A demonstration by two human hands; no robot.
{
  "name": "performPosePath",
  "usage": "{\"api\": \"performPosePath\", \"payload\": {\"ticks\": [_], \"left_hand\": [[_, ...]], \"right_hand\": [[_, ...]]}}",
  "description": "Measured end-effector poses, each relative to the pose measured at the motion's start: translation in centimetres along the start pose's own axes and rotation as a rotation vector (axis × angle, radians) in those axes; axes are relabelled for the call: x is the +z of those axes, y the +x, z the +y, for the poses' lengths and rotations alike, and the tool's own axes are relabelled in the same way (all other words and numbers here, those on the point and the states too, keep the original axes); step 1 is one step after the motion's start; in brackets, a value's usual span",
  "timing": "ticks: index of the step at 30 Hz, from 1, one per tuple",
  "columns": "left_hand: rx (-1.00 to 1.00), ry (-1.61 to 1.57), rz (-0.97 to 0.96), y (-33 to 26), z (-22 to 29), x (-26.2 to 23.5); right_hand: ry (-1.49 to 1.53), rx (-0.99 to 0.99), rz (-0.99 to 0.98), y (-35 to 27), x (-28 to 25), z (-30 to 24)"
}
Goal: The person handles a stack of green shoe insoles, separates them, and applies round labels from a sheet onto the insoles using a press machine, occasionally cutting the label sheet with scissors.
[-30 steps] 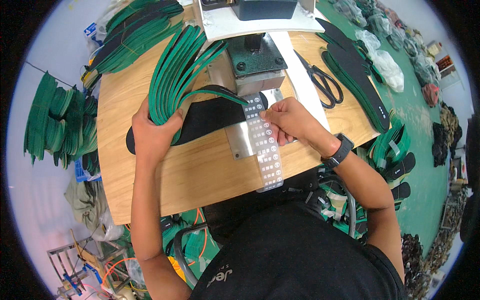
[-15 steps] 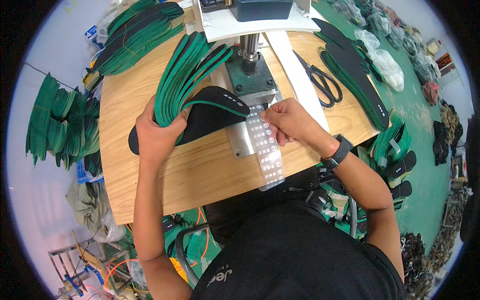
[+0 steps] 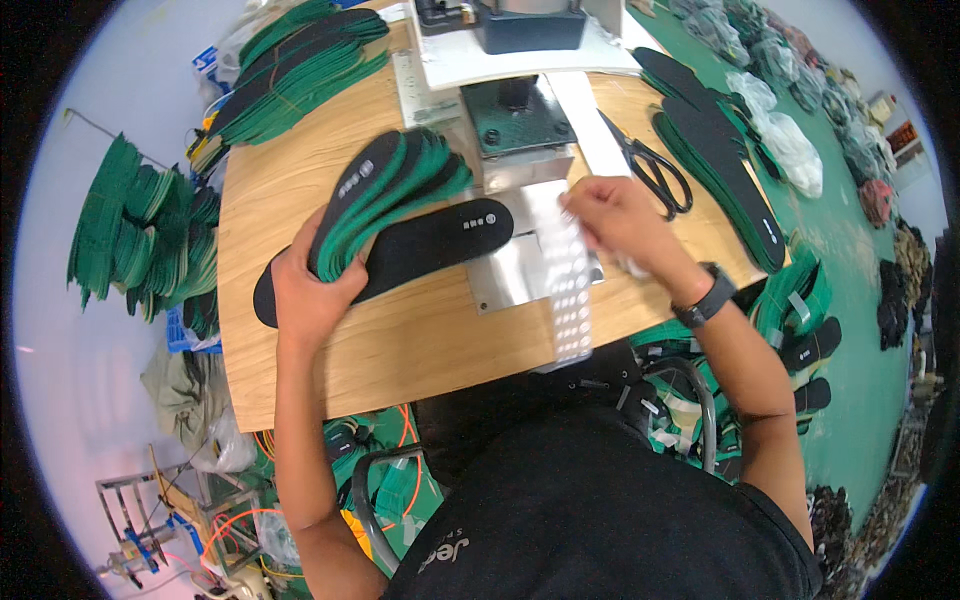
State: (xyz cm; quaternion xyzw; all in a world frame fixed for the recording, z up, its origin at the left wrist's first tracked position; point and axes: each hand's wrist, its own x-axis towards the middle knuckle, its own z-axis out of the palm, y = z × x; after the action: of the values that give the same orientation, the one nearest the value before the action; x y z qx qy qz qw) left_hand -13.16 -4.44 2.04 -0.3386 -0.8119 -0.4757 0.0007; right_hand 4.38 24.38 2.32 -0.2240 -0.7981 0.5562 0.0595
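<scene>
My left hand is closed around a fanned bundle of black-and-green shoe insoles, thumb on the near side. One black insole lies flat beneath the bundle, a white print near its right end, which reaches the metal plate of a press. My right hand pinches the upper end of a clear strip with rows of white prints. The strip hangs over the plate and the table's near edge, blurred by motion. Behind it is the dark press head with its silver lower block.
Black-handled scissors lie right of the press, beside a white strip. Stacked insoles occupy the table's right side and far left. More green insole piles stand left of the table.
The press head has risen. My right hand has drawn the clear strip to the right, off the insole's end. The printed insole, bent up before, now lies flat; the bundle fans more to the right.
</scene>
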Motion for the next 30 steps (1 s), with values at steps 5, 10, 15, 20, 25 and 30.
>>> {"api": "performPosePath", "payload": {"ticks": [5, 10, 15, 20, 25, 30], "left_hand": [[-0.023, 0.0, -0.019, -1.3, -0.5, -0.9], [0.113, 0.439, -0.266, -1.1, 1.0, -1.5], [-0.072, -0.007, -0.424, 0.9, -1.4, -3.8], [-0.101, 0.247, -0.73, 4.3, -1.4, -5.6], [-0.166, 0.305, -0.811, 5.3, -1.2, -5.0], [-0.105, 0.464, -0.631, 3.0, 1.0, -5.8]], "right_hand": [[-0.186, -0.193, 0.237, 8.6, -4.3, 1.3], [-0.009, -0.203, 0.384, 9.3, -8.0, -0.6], [0.01, -0.431, 0.329, -0.4, -14.8, -2.1], [-0.344, -0.109, 0.417, -3.7, -25.8, 2.8], [-0.575, 0.223, 0.189, -3.7, -25.3, 8.1], [-0.403, 0.28, 0.068, -3.2, -24.1, 7.3]]}}
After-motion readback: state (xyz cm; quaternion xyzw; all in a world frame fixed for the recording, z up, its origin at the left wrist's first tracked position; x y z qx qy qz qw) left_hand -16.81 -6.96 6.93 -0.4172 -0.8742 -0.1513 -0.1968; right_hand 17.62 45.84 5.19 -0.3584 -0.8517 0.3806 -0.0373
